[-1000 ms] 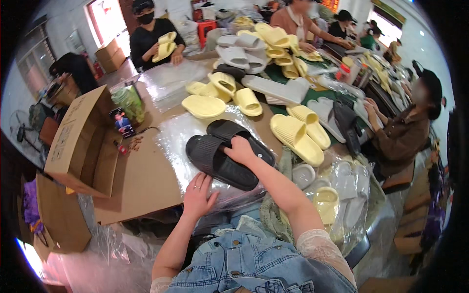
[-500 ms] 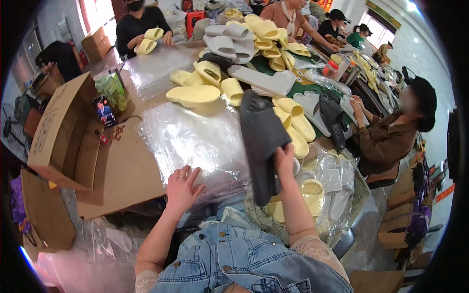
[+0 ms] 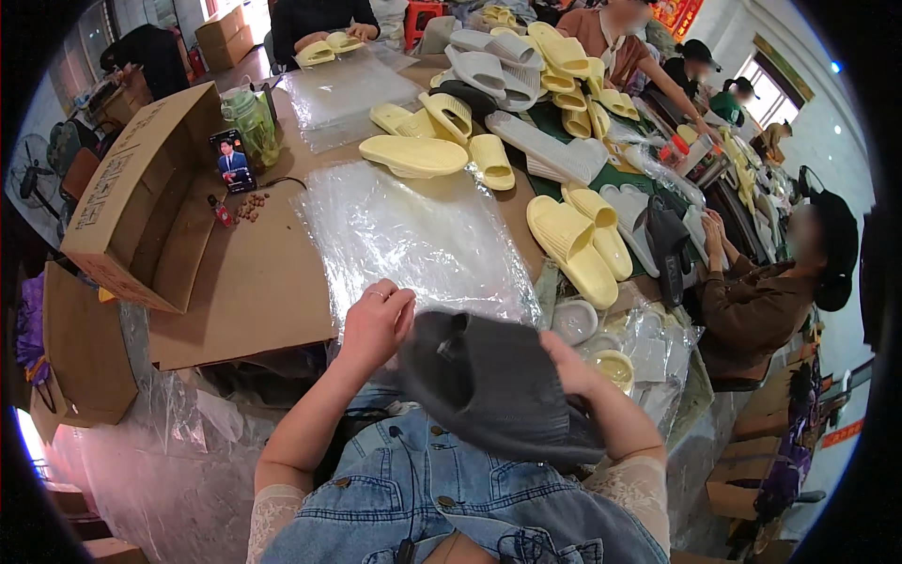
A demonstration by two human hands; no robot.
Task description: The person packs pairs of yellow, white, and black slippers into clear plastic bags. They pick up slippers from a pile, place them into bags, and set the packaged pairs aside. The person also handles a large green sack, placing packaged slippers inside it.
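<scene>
Both hands close in front of the chest, above the denim garment [image 3: 442,508]. Left hand [image 3: 376,324] resting on the upper left edge of the dark grey slippers [image 3: 493,390], fingers curled together over the rim, a ring on one of them. Right hand [image 3: 568,367] gripping the same slippers from the right side, fingers closed on the material, thumb side hidden behind it. Slippers held sole side up as a stacked pair, tilted toward the body, just off the near edge of the table, overlapping the lower corner of the clear plastic sheet [image 3: 413,235]. That sheet spread flat on the brown cardboard-covered table [image 3: 254,282], crinkled and shiny. Further back on the table: a pile of pale yellow slippers [image 3: 413,155], with more yellow pairs [image 3: 573,235] to the right. At the left, an open cardboard box [image 3: 132,197] lying on its side, a phone [image 3: 233,160] propped upright beside a green bottle [image 3: 252,122]. Just right of the held pair, a clear bag of small white and yellow slippers [image 3: 611,343]. Seated at the right edge, another person in a brown top [image 3: 752,305], hands on a dark slipper of their own; more people at the far end of the table.
</scene>
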